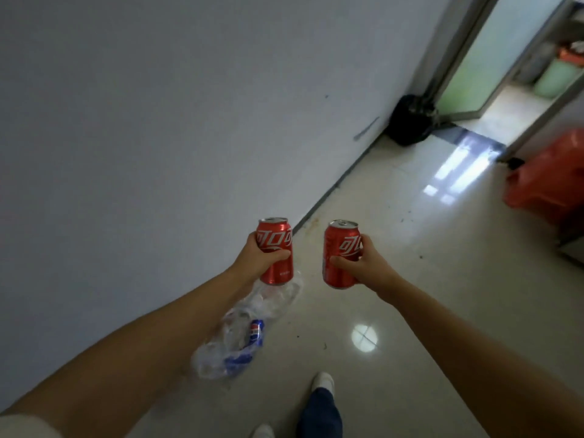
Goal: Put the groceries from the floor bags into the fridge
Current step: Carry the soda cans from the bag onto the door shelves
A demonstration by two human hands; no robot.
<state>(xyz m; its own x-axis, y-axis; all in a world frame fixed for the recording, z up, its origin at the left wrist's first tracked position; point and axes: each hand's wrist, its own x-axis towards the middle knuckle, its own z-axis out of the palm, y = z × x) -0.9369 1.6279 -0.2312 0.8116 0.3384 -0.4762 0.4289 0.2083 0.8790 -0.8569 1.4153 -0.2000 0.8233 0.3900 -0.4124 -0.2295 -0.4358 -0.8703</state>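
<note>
1. A plain pale wall (158,121) fills the left side, smooth and matte, with a short dark scuff mark near its lower edge; it meets the floor along a dark skirting line.
2. The floor (395,248) is glossy pale tile, speckled with small dark bits and mirroring a round ceiling light and window glare.
3. A crumpled clear plastic bag (240,336) lies on the tile by the wall, under the left forearm, with a blue can (256,333) showing through it.
4. The left hand (256,259) holds a red can (275,251) upright above the bag, fingers and thumb wrapped round the smooth metal cylinder.
5. The right hand (366,263) grips a second red can (341,254), tilted slightly, thumb across its front; the cans are near each other, apart.
6. A dark rounded object (407,121) sits at the wall's far end beside a frosted greenish glass door (464,58) in a metal frame.
7. A blurred orange-red plastic object (550,181) stands at far right.
</note>
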